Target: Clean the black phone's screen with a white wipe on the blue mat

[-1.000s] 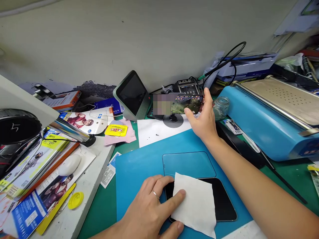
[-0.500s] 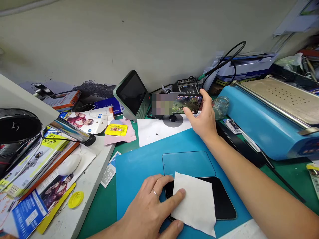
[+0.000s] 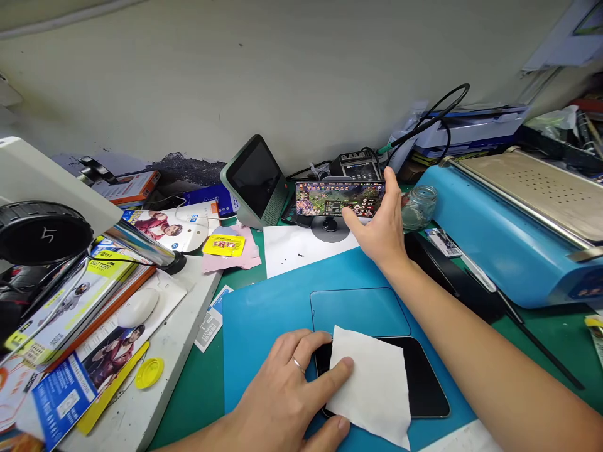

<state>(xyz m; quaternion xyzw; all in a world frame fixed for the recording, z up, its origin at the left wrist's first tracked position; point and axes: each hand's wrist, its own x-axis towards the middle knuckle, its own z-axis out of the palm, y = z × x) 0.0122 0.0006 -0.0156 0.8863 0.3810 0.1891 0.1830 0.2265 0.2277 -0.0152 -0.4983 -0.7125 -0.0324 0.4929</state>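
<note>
My left hand (image 3: 287, 395) lies on the left end of a dark phone (image 3: 424, 392) on the blue mat (image 3: 264, 314), its fingers curled over the phone's edge and thumb near a white wipe (image 3: 372, 386) that covers the phone's middle. My right hand (image 3: 379, 229) reaches to the back of the desk and touches a second phone (image 3: 332, 199) with a lit game screen, standing sideways on a round stand (image 3: 330, 229); thumb on the screen's lower edge, a finger behind its right end. A clear screen protector (image 3: 360, 311) lies flat just beyond the dark phone.
A small smart display (image 3: 254, 182) stands at the back left of the stand. A glass jar (image 3: 419, 204) and a big blue machine (image 3: 509, 232) are at the right. Printed packages, a white mouse (image 3: 137, 307) and a yellow cap (image 3: 149, 373) crowd the left shelf. Cables run along the wall.
The game on the standing phone has switched to another screen. My right hand stays at the phone's right end; my left hand has not moved. The view shifted slightly.
</note>
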